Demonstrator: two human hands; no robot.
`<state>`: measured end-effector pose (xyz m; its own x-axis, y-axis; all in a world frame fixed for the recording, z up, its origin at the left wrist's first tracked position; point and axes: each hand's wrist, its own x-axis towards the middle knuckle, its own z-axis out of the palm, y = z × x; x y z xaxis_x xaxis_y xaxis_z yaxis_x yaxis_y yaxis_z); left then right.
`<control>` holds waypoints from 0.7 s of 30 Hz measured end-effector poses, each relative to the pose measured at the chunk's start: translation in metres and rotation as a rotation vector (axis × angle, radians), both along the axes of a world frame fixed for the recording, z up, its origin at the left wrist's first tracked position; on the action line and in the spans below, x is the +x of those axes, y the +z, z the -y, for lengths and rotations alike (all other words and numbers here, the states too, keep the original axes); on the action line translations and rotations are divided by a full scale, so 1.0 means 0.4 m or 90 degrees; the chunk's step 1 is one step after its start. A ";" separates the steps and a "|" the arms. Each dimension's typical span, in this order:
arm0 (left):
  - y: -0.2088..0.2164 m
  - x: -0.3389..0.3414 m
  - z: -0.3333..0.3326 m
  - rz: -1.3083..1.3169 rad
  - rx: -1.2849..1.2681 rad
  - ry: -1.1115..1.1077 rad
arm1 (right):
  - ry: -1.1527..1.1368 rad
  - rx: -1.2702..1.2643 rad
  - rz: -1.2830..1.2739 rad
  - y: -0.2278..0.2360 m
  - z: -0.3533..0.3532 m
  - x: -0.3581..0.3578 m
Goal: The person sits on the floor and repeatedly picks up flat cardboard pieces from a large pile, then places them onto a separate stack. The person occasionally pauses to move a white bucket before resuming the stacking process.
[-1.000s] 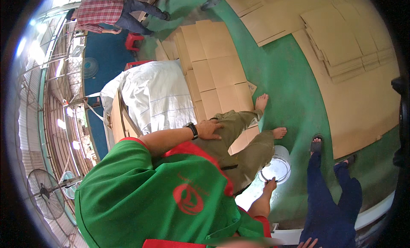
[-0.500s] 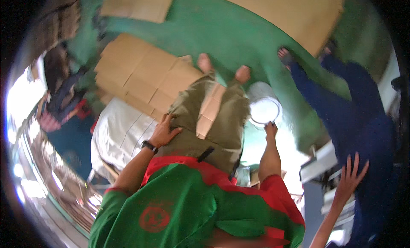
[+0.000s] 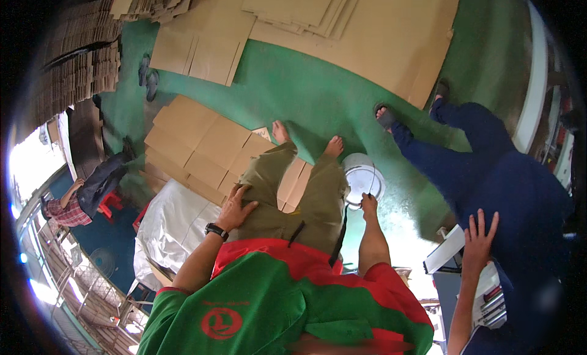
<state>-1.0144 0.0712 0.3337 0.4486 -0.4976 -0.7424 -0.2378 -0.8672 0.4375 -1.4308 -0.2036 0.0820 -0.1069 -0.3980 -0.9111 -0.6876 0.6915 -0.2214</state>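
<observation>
cardboard stack [image 3: 88, 58] swings into upper left; bucket [image 3: 362, 184] kept, my right hand [image 3: 369, 206] still gripping handle [image 3: 373, 179]; left hand [image 3: 235, 212] spread on trousers [image 3: 263, 177]

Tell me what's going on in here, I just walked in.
A person in a green and red shirt has the right hand closed on the handle of a pale bucket, beside the right leg. The left hand rests on the left thigh. Stacked cardboard lies ahead to the left, by a white sack. Another person in dark blue is at the right.
</observation>
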 end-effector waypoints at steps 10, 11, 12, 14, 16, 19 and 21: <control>-0.048 0.325 -0.004 0.045 0.062 -0.092 | 0.337 -0.163 -0.062 0.077 0.070 0.374; -0.057 0.379 -0.007 0.066 0.088 -0.133 | 0.369 -0.135 -0.067 0.087 0.078 0.424; -0.071 0.438 -0.007 0.103 0.099 -0.173 | 0.417 -0.190 -0.044 0.083 0.078 0.491; -0.086 0.545 -0.031 0.067 0.041 -0.154 | 0.543 -0.248 -0.055 0.106 0.069 0.595; -0.092 0.634 -0.055 0.047 -0.002 -0.136 | 0.540 -0.187 -0.049 0.121 0.058 0.709; -0.099 0.703 -0.093 0.016 -0.005 -0.099 | 0.637 -0.220 -0.010 0.138 0.039 0.874; -0.106 0.726 -0.122 0.008 -0.001 -0.073 | 0.661 -0.224 0.020 0.135 0.043 0.984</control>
